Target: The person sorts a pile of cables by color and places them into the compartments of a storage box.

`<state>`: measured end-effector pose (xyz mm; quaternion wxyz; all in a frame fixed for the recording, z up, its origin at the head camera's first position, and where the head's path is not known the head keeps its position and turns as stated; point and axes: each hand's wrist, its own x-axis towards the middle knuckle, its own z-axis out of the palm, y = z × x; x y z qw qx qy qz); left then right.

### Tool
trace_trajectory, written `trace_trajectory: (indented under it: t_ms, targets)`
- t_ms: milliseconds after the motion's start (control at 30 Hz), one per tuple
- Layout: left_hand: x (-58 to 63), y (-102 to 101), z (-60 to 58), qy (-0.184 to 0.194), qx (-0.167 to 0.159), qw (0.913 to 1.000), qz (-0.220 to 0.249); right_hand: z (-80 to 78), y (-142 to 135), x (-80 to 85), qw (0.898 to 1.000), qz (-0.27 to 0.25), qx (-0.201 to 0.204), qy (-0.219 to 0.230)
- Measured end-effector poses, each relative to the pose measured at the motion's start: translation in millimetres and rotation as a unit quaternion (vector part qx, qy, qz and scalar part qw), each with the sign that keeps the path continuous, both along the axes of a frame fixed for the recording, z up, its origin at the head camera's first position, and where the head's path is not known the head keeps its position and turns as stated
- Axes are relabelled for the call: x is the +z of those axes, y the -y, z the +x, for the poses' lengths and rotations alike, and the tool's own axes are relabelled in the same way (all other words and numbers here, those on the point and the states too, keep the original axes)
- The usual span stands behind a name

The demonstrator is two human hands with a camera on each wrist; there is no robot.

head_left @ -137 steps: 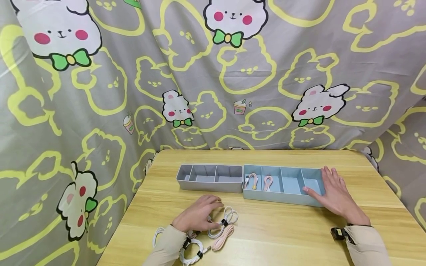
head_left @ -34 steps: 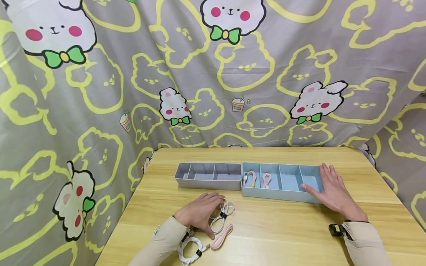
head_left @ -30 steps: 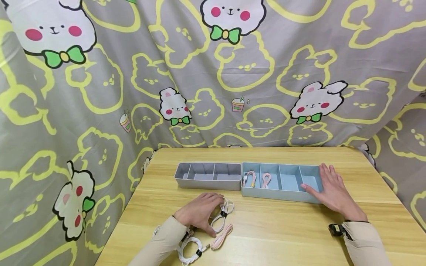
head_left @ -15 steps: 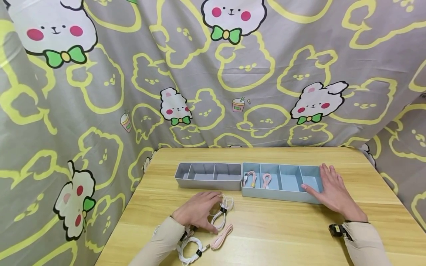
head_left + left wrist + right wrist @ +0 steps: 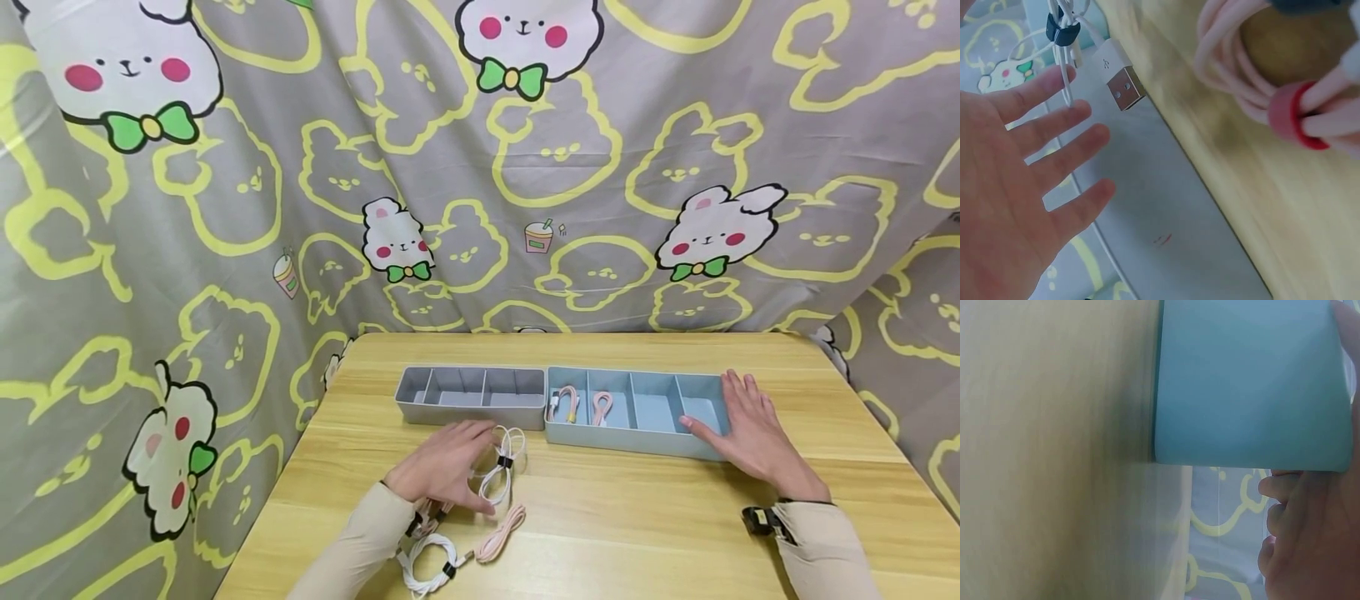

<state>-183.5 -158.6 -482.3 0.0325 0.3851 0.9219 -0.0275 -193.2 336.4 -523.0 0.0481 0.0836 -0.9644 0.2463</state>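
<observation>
My left hand [image 5: 446,467] holds a coiled white cable [image 5: 506,462] by its fingertips, thumb on the near side. A dark strap binds the coil, and a USB plug [image 5: 1127,87] hangs from it in the left wrist view, in front of the grey divided box [image 5: 472,415]. My right hand [image 5: 757,433] rests over the right end of the blue divided box [image 5: 630,442], thumb across its rim and fingers extended past the end wall. In that box, a pink cable with white plugs [image 5: 570,402] and another pink cable [image 5: 602,406] lie in the two left compartments.
A pink cable bundle [image 5: 501,535] and a white coil with dark straps [image 5: 450,570] lie on the wooden table [image 5: 637,533]. Close to the left wrist camera is a pink cable with a red strap [image 5: 1288,115]. A patterned curtain [image 5: 450,167] stands behind the table.
My left hand has moved slightly away from me, toward the grey box, bringing the white cable up off its earlier spot. The right hand stays at the blue box's end.
</observation>
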Motion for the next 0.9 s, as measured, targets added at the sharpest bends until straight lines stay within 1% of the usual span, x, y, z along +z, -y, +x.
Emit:
trace_trajectory:
  t_ms: [333, 567, 700, 900]
  targets:
    - [12.6, -0.2, -1.2, 0.006, 0.002, 0.9998, 0.020, -0.6, -0.6, -1.3, 1.000, -0.003, 0.000, 0.003]
    - [18.4, 0.0, -3.9, -0.016, -0.002, 0.9997, 0.016, -0.2, -1.1, -1.3, 1.000, 0.000, -0.002, 0.002]
    - [22.0, 0.3, -5.8, -0.023, -0.004, 0.9994, 0.025, 0.2, -1.0, -1.6, 1.000, 0.000, -0.003, -0.001]
    - [26.5, 0.7, -8.0, -0.011, -0.002, 0.9994, 0.033, 0.6, -1.4, -1.5, 1.000, 0.006, -0.003, -0.006]
